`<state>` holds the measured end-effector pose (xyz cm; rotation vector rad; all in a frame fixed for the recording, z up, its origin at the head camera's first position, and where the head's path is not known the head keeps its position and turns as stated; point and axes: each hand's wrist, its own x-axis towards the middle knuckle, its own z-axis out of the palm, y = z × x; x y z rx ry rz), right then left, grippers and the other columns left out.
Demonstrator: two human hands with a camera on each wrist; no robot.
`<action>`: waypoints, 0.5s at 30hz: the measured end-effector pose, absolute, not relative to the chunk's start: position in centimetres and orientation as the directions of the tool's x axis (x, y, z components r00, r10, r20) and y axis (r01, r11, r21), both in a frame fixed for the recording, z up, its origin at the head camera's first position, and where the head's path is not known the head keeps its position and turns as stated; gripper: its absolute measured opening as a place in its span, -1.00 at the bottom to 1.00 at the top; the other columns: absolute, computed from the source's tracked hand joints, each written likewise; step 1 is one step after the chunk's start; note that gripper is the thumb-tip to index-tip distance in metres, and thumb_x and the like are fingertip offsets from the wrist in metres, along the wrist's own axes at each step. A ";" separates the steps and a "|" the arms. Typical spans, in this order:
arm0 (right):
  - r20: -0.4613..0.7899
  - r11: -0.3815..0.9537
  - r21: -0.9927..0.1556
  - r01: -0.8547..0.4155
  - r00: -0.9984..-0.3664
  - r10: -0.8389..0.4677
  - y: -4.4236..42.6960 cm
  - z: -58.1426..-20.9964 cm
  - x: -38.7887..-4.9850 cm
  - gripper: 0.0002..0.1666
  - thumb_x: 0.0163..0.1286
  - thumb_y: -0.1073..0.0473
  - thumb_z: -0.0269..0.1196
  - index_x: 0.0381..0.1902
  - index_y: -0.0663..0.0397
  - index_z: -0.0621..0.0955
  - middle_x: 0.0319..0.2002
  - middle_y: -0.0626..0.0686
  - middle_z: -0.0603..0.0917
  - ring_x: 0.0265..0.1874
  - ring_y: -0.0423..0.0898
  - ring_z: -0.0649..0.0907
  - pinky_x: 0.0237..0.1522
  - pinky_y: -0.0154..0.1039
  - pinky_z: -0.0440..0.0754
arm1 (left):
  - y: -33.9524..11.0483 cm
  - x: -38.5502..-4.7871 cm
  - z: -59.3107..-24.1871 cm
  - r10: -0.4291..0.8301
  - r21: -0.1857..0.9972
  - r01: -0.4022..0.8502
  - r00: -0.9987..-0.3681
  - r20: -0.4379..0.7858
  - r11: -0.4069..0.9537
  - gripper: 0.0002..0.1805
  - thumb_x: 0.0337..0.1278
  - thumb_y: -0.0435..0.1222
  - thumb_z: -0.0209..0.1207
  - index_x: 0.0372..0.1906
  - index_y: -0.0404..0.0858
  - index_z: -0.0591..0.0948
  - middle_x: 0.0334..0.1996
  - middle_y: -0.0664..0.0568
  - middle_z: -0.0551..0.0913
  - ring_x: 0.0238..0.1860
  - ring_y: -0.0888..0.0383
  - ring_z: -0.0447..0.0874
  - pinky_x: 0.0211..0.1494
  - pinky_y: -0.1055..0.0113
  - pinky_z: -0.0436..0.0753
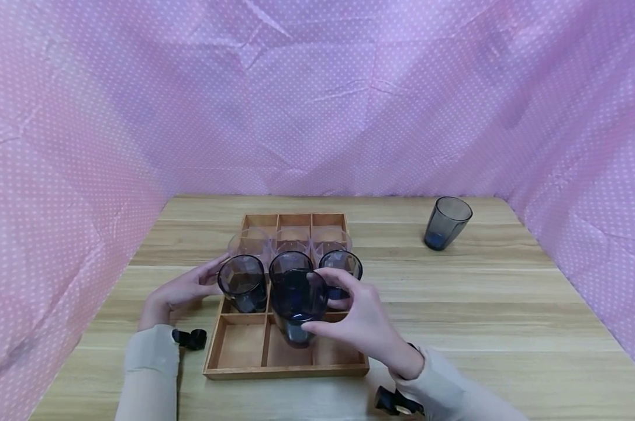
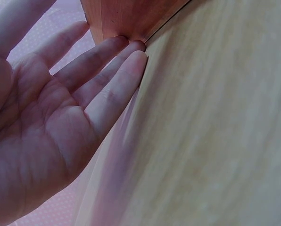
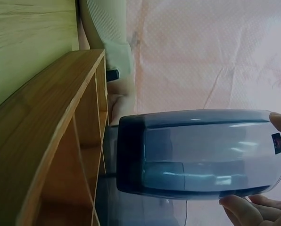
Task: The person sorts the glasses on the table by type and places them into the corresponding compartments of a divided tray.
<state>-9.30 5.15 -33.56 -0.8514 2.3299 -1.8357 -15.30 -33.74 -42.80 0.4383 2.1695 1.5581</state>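
Observation:
My right hand (image 1: 362, 316) pinches a dark tinted drinking glass (image 1: 299, 301) near its rim, between thumb and fingers. The glass hangs above the front middle part of a wooden compartment box (image 1: 286, 372); in the right wrist view its thick base (image 3: 131, 155) is clear of the wood. Two tinted glasses, left (image 1: 242, 280) and right (image 1: 346, 264), stand in the row behind, with a third between them partly hidden. Behind these are clear glasses (image 1: 250, 241). My left hand (image 1: 188, 286) reaches the box's left side, its fingertips against the outer wall in the left wrist view.
Another tinted glass (image 1: 448, 223) stands alone at the back right of the wooden table (image 1: 480, 316). Bare compartments show along the box's back row and at its front corners. Pink dotted cloth (image 1: 317, 117) hangs round the table's back and sides.

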 end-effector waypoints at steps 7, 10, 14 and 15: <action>0.264 0.102 -0.929 -0.355 -0.831 -0.489 3.1 -33.6 -9.2 -0.17 -0.05 0.18 0.56 0.22 0.04 0.49 0.15 0.13 0.61 0.11 0.06 0.63 -0.08 -0.33 0.69 | -33.7 -15.2 -42.7 0.494 0.953 0.015 -0.857 -0.144 0.304 -0.04 0.23 -0.33 0.20 0.56 -0.19 -0.14 0.54 -0.29 -0.21 0.24 0.72 0.21 0.21 0.72 0.30; 0.267 0.119 -0.922 -0.368 -0.827 -0.494 2.2 -33.8 -9.1 -0.18 -0.07 0.14 0.57 0.20 0.04 0.51 0.14 0.09 0.62 0.13 -0.01 0.61 -0.06 -0.37 0.67 | -33.8 -15.2 -42.8 0.489 0.952 0.014 -0.860 -0.145 0.307 -0.04 0.22 -0.33 0.20 0.55 -0.25 -0.14 0.53 -0.35 -0.19 0.22 0.73 0.23 0.20 0.72 0.31; 0.276 0.105 -0.920 -0.377 -0.816 -0.508 1.0 -33.9 -8.9 -0.18 -0.09 0.15 0.58 0.18 0.03 0.52 0.12 0.06 0.64 0.09 -0.06 0.63 -0.05 -0.40 0.66 | -33.8 -15.2 -42.9 0.473 0.945 -0.006 -0.865 -0.169 0.327 -0.04 0.22 -0.30 0.21 0.56 -0.21 -0.13 0.54 -0.30 -0.16 0.20 0.73 0.23 0.18 0.73 0.30; 0.271 0.098 -0.925 -0.368 -0.815 -0.512 0.7 -33.9 -8.9 -0.18 -0.09 0.16 0.58 0.18 0.03 0.52 0.12 0.04 0.64 0.08 -0.07 0.64 -0.05 -0.41 0.66 | -33.8 -15.2 -42.9 0.470 0.943 -0.008 -0.866 -0.174 0.333 -0.04 0.22 -0.29 0.22 0.56 -0.20 -0.12 0.54 -0.29 -0.16 0.20 0.74 0.23 0.18 0.73 0.30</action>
